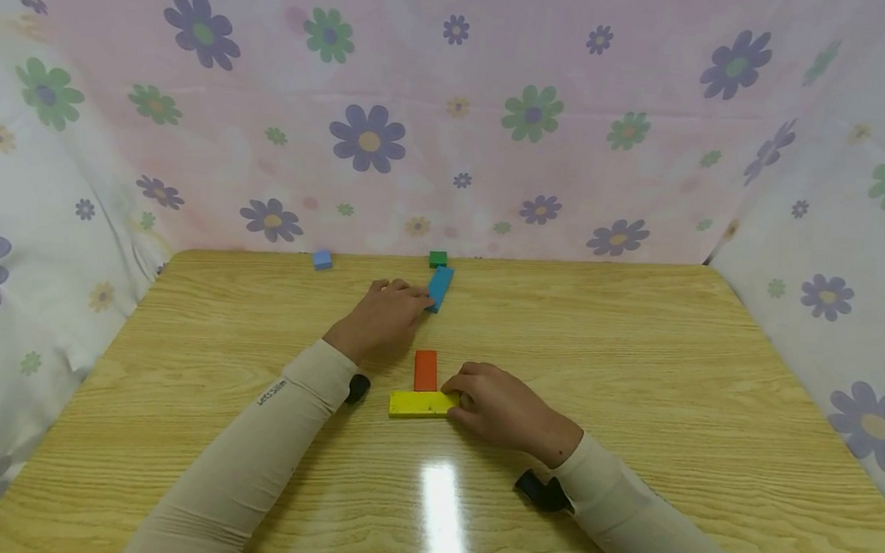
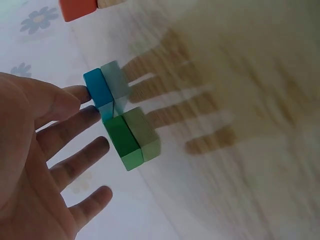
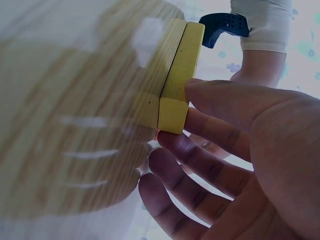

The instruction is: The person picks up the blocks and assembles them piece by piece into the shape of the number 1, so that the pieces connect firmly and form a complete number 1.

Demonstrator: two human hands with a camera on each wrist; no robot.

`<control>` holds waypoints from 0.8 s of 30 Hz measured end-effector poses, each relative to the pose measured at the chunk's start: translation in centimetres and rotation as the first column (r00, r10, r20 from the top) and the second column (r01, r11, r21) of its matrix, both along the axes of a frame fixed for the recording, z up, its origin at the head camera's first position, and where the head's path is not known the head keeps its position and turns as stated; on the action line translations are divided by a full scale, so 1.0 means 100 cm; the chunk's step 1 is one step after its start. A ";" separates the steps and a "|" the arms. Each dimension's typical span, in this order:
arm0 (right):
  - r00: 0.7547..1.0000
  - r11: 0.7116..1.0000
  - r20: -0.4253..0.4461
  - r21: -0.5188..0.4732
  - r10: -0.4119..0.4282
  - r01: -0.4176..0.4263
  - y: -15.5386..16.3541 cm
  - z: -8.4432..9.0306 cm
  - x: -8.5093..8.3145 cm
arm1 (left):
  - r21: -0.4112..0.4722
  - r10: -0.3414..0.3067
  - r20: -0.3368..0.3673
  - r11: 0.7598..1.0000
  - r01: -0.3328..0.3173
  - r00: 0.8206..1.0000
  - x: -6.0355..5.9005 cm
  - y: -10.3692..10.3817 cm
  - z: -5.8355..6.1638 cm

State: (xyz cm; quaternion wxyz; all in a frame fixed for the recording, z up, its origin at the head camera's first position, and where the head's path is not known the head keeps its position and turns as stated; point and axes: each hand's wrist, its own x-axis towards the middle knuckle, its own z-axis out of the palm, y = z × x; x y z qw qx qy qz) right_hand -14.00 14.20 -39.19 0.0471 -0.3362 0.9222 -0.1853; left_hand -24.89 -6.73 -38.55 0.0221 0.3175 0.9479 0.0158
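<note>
A long yellow block (image 1: 416, 405) lies crosswise on the table, its right end pinched between the thumb and fingers of my right hand (image 1: 506, 409). Touching its far side is a red block (image 1: 426, 370), lengthwise. Farther back, my left hand (image 1: 388, 315) reaches to a blue block (image 1: 440, 289), slightly slanted. In the left wrist view, its fingertips touch the blue block (image 2: 98, 90) at the side while the other fingers stay spread. A small green block (image 1: 438, 260) sits at the blue block's far end.
A small light-blue block (image 1: 322, 260) lies near the table's back edge, left of the green one. Flowered cloth (image 1: 449, 143) hangs behind the wooden table (image 1: 634, 345) and at both sides. Black wrist devices (image 1: 544, 491) jut below the sleeves.
</note>
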 end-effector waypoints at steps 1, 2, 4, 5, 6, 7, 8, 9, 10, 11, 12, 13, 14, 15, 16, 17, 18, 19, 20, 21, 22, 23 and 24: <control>1.000 1.000 0.000 0.000 0.001 -0.001 0.000 0.000 0.000 | -0.013 -0.002 -0.003 1.000 0.002 1.000 0.001 0.000 0.000; 1.000 1.000 0.002 0.001 0.001 -0.001 0.000 0.000 0.000 | -0.024 -0.004 -0.005 1.000 0.004 1.000 0.001 0.000 0.001; 1.000 1.000 0.003 0.000 0.002 -0.002 -0.001 0.000 0.000 | -0.043 -0.004 -0.001 0.999 0.004 1.000 0.003 0.000 0.001; 1.000 1.000 0.003 -0.001 0.004 -0.004 -0.001 0.000 0.000 | -0.049 -0.002 0.003 0.999 0.002 1.000 0.003 0.000 0.002; 1.000 1.000 0.002 0.000 0.004 -0.004 -0.001 0.000 0.000 | -0.056 -0.003 0.002 0.998 0.003 1.000 0.004 -0.001 0.002; 1.000 1.000 0.000 0.002 0.005 -0.005 -0.001 0.000 0.000 | -0.060 -0.002 0.001 0.998 0.002 1.000 0.005 -0.001 0.002; 1.000 1.000 -0.002 0.003 0.004 -0.004 -0.001 -0.001 0.000 | -0.063 -0.002 -0.001 0.998 0.002 1.000 0.006 -0.001 0.002; 1.000 1.000 -0.003 0.003 0.004 -0.004 -0.001 0.000 0.000 | -0.066 -0.002 -0.005 0.998 0.002 1.000 0.007 -0.001 0.002; 1.000 1.000 -0.006 0.005 0.003 -0.003 -0.001 -0.001 0.000 | -0.069 -0.002 -0.009 0.998 0.002 1.000 0.008 -0.001 0.002; 1.000 1.000 -0.008 0.006 0.003 -0.003 -0.001 0.000 0.000 | -0.071 -0.003 -0.011 0.998 0.002 1.000 0.009 -0.001 0.002; 1.000 1.000 -0.012 0.007 0.007 -0.007 -0.001 0.000 0.000 | -0.073 -0.004 -0.013 0.997 0.003 1.000 0.010 -0.002 0.002; 1.000 1.000 -0.012 0.008 0.007 -0.006 -0.001 0.000 0.000 | -0.074 -0.005 -0.012 0.997 0.004 1.000 0.011 -0.002 0.002; 1.000 1.000 -0.011 0.009 0.006 -0.006 -0.001 0.000 0.000 | -0.073 -0.005 -0.011 0.997 0.004 1.000 0.012 -0.002 0.002; 1.000 1.000 -0.013 0.011 0.005 -0.005 -0.001 0.000 0.000 | -0.068 -0.006 -0.008 0.998 0.005 1.000 0.013 -0.002 0.002; 1.000 1.000 -0.014 0.013 0.003 -0.003 -0.001 0.000 0.000 | -0.064 -0.007 -0.004 0.998 0.006 1.000 0.014 -0.003 0.002; 1.000 1.000 -0.015 0.015 0.003 -0.003 -0.001 -0.001 0.000 | -0.059 -0.007 -0.001 0.998 0.007 1.000 0.015 -0.003 0.002; 1.000 1.000 -0.014 0.018 0.001 0.000 -0.001 -0.001 0.000 | -0.057 -0.007 0.004 0.998 0.008 1.000 0.015 -0.003 0.002; 1.000 1.000 -0.011 0.021 -0.005 0.005 -0.001 -0.001 0.000 | -0.050 -0.007 0.009 0.999 0.008 1.000 0.016 -0.004 0.002; 1.000 1.000 -0.014 0.023 -0.003 0.003 -0.001 -0.001 0.000 | -0.045 -0.006 0.015 0.999 0.007 1.000 0.017 -0.004 0.003; 1.000 1.000 -0.014 0.025 -0.004 0.005 -0.001 -0.001 0.000 | -0.041 -0.005 0.021 0.999 0.006 1.000 0.017 -0.004 0.003; 1.000 1.000 -0.011 0.025 -0.006 0.007 -0.001 0.000 0.000 | -0.037 -0.006 0.026 0.999 0.006 1.000 0.017 -0.004 0.002; 1.000 1.000 -0.011 0.026 -0.006 0.007 -0.001 0.000 0.001 | -0.036 -0.005 0.030 0.999 0.006 1.000 0.018 -0.005 0.002; 1.000 1.000 -0.011 0.027 -0.008 0.008 -0.001 0.000 0.001 | -0.033 -0.006 0.032 0.999 0.007 0.999 0.018 -0.005 0.002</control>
